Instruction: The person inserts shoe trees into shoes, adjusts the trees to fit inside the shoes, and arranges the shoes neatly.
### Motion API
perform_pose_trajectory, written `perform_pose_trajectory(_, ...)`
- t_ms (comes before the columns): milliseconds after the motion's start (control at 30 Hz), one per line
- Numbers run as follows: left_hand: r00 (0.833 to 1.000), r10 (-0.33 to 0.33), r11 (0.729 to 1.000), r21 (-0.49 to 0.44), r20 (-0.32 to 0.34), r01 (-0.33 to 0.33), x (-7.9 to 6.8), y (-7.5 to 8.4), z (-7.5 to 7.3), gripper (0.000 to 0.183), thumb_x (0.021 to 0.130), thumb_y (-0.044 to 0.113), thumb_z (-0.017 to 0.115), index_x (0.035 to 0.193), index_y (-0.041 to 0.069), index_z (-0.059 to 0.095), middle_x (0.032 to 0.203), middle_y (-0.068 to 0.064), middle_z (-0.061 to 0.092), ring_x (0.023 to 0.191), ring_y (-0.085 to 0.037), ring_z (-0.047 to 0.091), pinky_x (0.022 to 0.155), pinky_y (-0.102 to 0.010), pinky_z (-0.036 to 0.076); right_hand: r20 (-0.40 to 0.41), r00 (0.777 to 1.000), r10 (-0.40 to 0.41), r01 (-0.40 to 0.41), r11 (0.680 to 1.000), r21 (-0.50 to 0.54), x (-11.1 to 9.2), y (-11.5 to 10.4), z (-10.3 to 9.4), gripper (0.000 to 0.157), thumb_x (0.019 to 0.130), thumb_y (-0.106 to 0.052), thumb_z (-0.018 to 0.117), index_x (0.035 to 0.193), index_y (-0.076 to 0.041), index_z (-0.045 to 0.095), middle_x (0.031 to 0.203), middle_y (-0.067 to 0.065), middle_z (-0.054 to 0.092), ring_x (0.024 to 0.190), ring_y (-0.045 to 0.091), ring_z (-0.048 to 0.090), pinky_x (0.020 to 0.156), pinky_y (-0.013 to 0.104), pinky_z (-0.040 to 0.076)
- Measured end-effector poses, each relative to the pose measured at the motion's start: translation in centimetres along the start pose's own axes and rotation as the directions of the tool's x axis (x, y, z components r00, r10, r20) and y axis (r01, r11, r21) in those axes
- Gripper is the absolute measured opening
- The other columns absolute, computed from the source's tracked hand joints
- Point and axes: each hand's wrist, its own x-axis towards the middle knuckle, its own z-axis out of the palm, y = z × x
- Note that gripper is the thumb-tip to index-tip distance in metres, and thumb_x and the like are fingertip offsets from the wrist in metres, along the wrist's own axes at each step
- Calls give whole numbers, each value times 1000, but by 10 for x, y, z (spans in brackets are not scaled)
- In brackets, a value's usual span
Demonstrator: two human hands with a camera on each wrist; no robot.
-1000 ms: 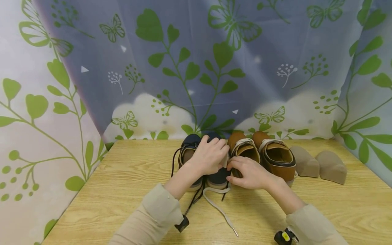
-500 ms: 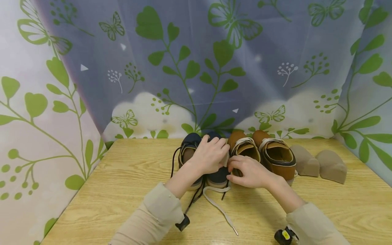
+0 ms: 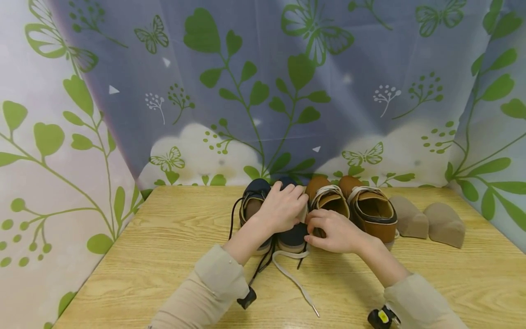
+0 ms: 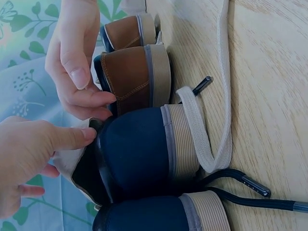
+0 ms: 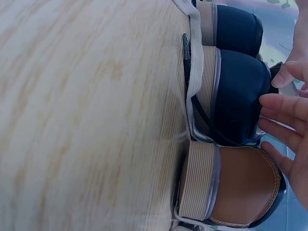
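My left hand lies over the mouth of the right-hand navy shoe. Its thumb and fingers pinch a pale flap there that looks like the shoe's tongue; the head view mostly hides this grip. At the same shoe's right side, my right hand has its fingertips at the collar, thumb apart, with nothing visibly held. Left of it stands the other navy shoe. A pale lace trails forward on the table, and black laces hang behind the navy pair.
Two brown shoes with light laces stand close on the right. Beyond them lie two beige rounded blocks. All rest on a wood-grain table, with a leaf-patterned cloth behind. Black wrist cameras sit under the sleeves.
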Motion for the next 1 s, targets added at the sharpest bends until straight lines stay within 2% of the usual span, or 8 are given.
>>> perform_pose_trajectory(500,998,-8,1000,2,61,8,4,-1,1,48,81,44,68,121,19,57,120,0,52,107,-17,50,90,-38,38,-5,1000,-3,3,1000,-5,0,0,0,11,86,-26,64,81,-17,63,99,1,60,87,16,57,76,34,47)
perform_pose_trajectory(767,998,-2,1000,-2,65,2,9,-3,2,44,80,44,69,114,20,58,115,0,53,103,-18,50,86,-36,39,-6,1000,-3,3,1000,-8,1,0,0,11,86,-26,64,80,-17,63,99,1,60,87,16,58,76,35,47)
perform_pose_trajectory(1000,997,15,1000,7,75,-16,12,-4,5,47,79,45,70,116,21,57,120,0,52,105,-18,50,85,-35,39,2,1000,2,-2,1000,-5,0,-1,0,11,86,-26,63,81,-17,64,99,0,60,87,16,58,76,35,47)
